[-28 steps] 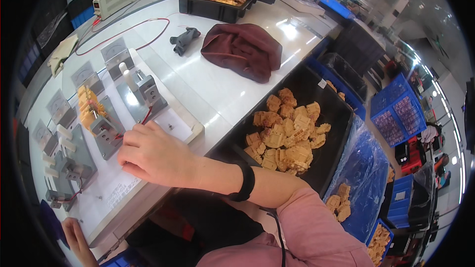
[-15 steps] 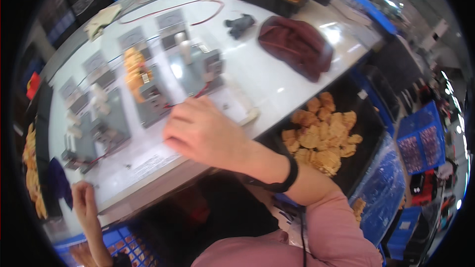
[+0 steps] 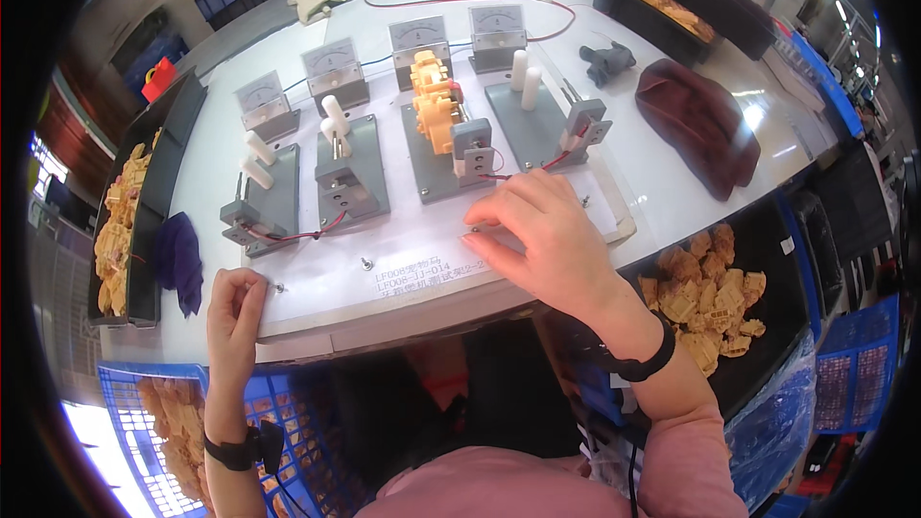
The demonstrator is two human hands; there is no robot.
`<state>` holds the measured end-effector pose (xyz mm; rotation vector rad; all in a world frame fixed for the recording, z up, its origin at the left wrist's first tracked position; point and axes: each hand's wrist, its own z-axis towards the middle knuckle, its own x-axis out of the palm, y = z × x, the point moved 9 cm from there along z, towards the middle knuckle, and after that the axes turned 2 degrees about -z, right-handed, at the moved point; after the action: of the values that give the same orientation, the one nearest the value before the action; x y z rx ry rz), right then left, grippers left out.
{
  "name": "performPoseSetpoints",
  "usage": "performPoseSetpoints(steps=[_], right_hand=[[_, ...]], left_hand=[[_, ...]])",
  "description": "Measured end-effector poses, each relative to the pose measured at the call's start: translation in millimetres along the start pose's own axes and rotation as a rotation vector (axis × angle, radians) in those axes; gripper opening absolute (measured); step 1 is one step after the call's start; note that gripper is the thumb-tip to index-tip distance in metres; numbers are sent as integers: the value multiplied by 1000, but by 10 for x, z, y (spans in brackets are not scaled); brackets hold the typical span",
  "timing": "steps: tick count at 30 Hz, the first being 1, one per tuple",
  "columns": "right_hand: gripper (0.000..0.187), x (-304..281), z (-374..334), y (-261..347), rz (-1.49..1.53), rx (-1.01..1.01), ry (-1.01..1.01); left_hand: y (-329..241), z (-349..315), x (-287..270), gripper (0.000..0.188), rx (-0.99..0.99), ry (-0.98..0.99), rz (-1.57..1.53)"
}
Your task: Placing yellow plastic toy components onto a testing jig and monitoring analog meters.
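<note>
My right hand [image 3: 552, 245] hovers over the front of a white board [image 3: 432, 240], thumb and index fingertips curled around a small metal toggle switch [image 3: 474, 228]. At the board's front left corner my left hand [image 3: 235, 312] is curled, thumb and fingertips together, beside another toggle switch [image 3: 278, 288]; anything between those fingertips is hidden. Beyond my right hand, a yellow moulded plastic part [image 3: 434, 105] sits on the third grey test fixture [image 3: 422, 153] from the left. The other fixtures, such as the rightmost one [image 3: 518, 134], carry bare white pegs.
Analog meters [image 3: 418, 34] stand behind the fixtures. A maroon cloth [image 3: 696, 125] and grey cloth [image 3: 606, 62] lie to the right, a purple cloth [image 3: 179, 254] left. Black trays [image 3: 144, 278] hold yellow parts; more fill a bin [image 3: 782, 326] at lower right and a blue basket [image 3: 182, 371] below left.
The view has swung left and steadied, so the table appears farther right. My right thumb and index finger now show at the toggle switch. My left hand stays near the board's left corner.
</note>
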<state>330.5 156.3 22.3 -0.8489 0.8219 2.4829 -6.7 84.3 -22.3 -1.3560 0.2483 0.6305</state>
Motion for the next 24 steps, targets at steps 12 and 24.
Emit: performPoseSetpoints(steps=[12,24], right_hand=[[13,30,15,29,-39,-5,34],[16,15,10,-44,51,99,24]], left_hand=[[7,-16,-3,3,-48,4,53],[-250,36,-33,4,-47,21,64]])
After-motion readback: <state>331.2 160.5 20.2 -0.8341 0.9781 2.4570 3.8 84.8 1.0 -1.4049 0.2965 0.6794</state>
